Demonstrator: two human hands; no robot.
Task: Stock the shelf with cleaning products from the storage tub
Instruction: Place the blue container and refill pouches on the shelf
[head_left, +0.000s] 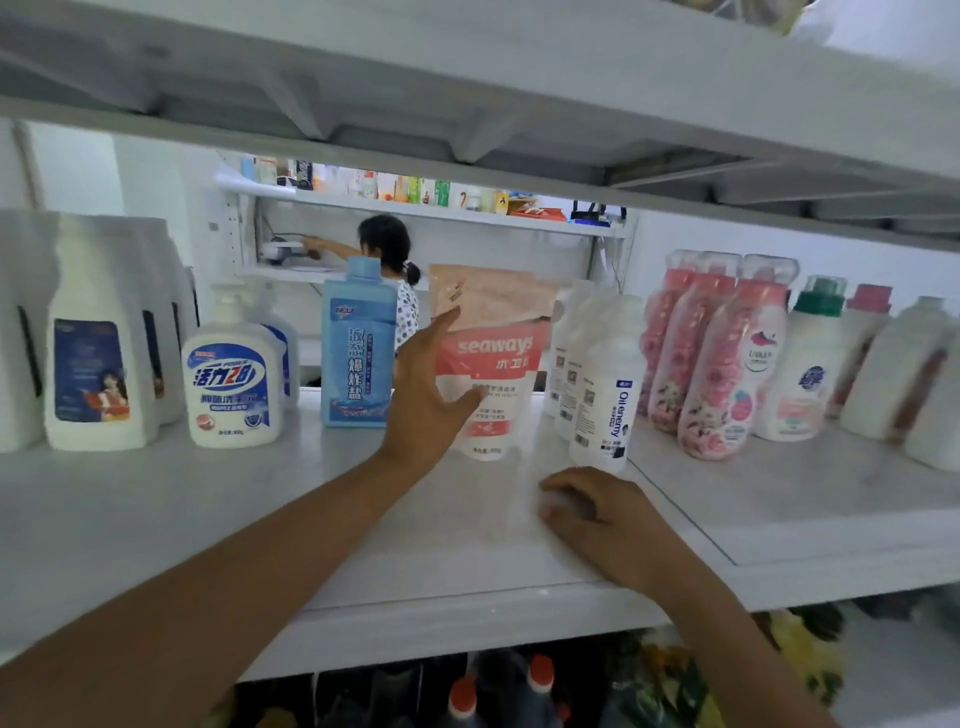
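Observation:
My left hand (428, 387) reaches into the white shelf (208, 519) with its fingers spread, the thumb against the front of a pink-and-white "seaways" refill pouch (493, 374) that stands upright at mid-shelf. My right hand (597, 514) rests on the shelf board in front of a white "Oil enemy" bottle (608, 395), its fingers loosely curled and nothing visibly in them. A blue bottle (356, 348) stands just left of the pouch. The storage tub is out of view.
White pump bottles (231, 384) and white pouches (93, 364) fill the left of the shelf. Pink bead bottles (727, 364) and white detergent bottles (810, 364) stand at the right. Another board hangs low overhead. Red-capped bottles (540, 675) sit below. A person works at a far shelf (384, 244).

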